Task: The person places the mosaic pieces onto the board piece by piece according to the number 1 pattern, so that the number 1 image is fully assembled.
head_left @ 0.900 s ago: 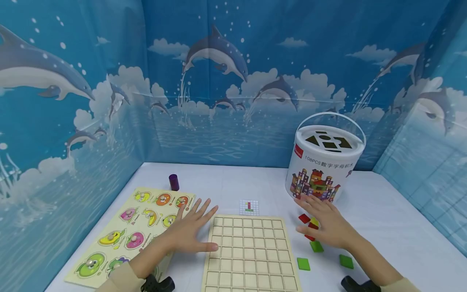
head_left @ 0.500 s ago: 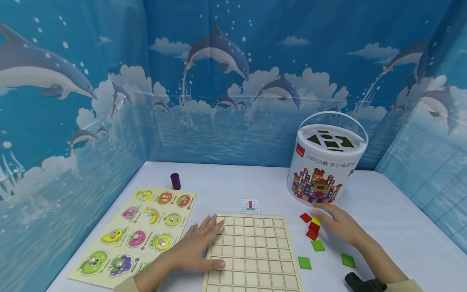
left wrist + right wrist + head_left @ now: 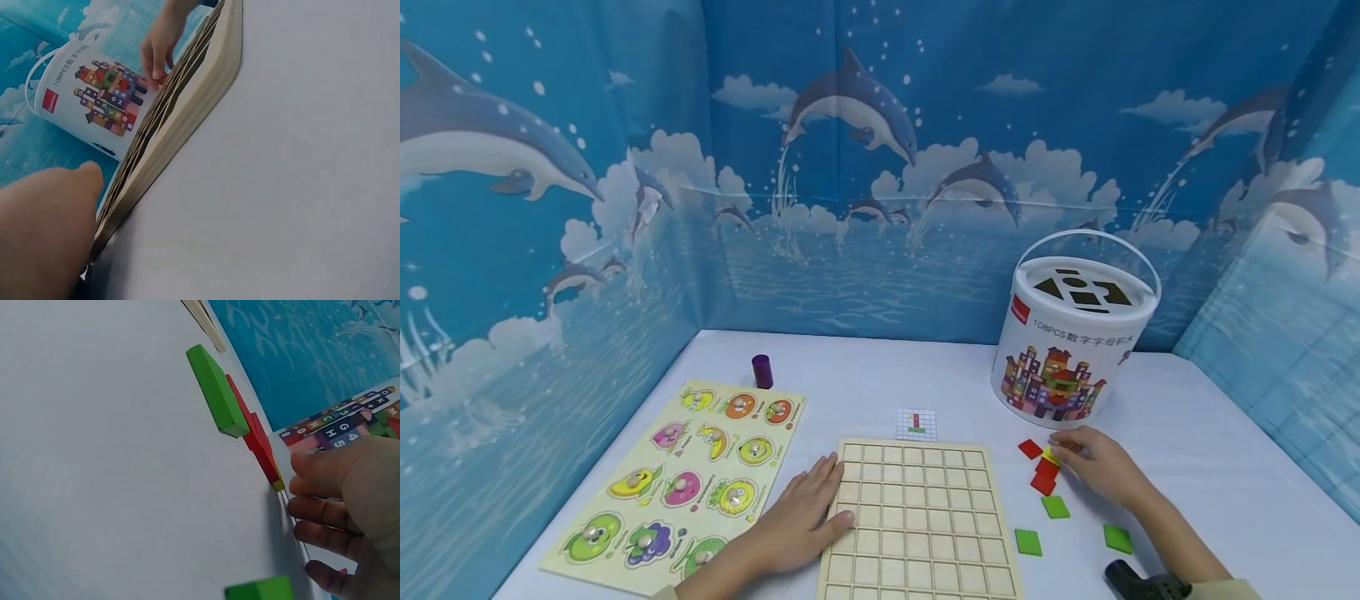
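Observation:
My left hand (image 3: 801, 517) lies along the left edge of the gridded wooden board (image 3: 917, 517), fingers extended and thumb over the rim; in the left wrist view its thumb (image 3: 90, 178) is beside the board's side. My right hand (image 3: 1101, 467) is low over a small cluster of tiles, fingers loosely bent, fingertips right by the yellow tile (image 3: 1051, 456). In the right wrist view a small gap shows between those fingertips and the yellow tile (image 3: 279, 485). Red tiles (image 3: 1043, 483) overlap beside it, and another red tile (image 3: 1030, 449) lies just left.
Green tiles (image 3: 1028, 542) lie nearer, right of the board. A white block bucket (image 3: 1067, 358) stands behind my right hand. Beyond the board is a small pattern card (image 3: 916, 424). To the left are a fruit puzzle board (image 3: 662, 492) and a purple cylinder (image 3: 762, 372).
My right hand has come down from in front of the bucket to the yellow tile, its spread fingers drawing together. The left hand has lowered from the air onto the board's left edge.

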A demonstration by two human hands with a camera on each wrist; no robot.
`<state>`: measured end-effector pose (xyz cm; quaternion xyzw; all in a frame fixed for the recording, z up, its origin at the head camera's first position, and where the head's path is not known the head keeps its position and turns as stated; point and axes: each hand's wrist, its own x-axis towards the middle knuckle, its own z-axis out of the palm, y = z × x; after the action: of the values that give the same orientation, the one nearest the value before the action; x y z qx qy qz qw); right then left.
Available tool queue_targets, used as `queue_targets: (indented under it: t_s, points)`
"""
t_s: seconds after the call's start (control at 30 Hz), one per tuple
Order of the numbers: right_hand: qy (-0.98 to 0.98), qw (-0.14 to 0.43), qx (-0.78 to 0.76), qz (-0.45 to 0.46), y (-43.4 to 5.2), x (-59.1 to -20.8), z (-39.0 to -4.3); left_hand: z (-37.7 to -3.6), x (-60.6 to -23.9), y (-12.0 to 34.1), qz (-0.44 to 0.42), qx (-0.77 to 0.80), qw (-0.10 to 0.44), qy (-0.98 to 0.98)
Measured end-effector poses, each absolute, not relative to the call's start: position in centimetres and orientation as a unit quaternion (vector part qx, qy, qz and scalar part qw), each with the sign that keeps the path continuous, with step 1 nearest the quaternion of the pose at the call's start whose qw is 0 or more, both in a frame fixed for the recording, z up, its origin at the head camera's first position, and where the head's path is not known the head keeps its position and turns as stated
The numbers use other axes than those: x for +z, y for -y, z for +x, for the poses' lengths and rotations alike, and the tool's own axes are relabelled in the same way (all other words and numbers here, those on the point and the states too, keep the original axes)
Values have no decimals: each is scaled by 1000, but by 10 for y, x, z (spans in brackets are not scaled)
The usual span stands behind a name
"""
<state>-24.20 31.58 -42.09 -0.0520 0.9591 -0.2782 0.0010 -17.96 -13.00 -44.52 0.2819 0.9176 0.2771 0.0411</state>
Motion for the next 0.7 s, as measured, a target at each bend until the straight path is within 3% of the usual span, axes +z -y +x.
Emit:
queue_targets:
  t_s: [0.3,0.7]
  points:
    - [-959,-20,-271,-81,-315,-428,-242,-177,-447,127,268,261,13,-927]
    - [-960,-15,-270,-68,-312,-429,-242,-176,-446,124,262,242,18,-934]
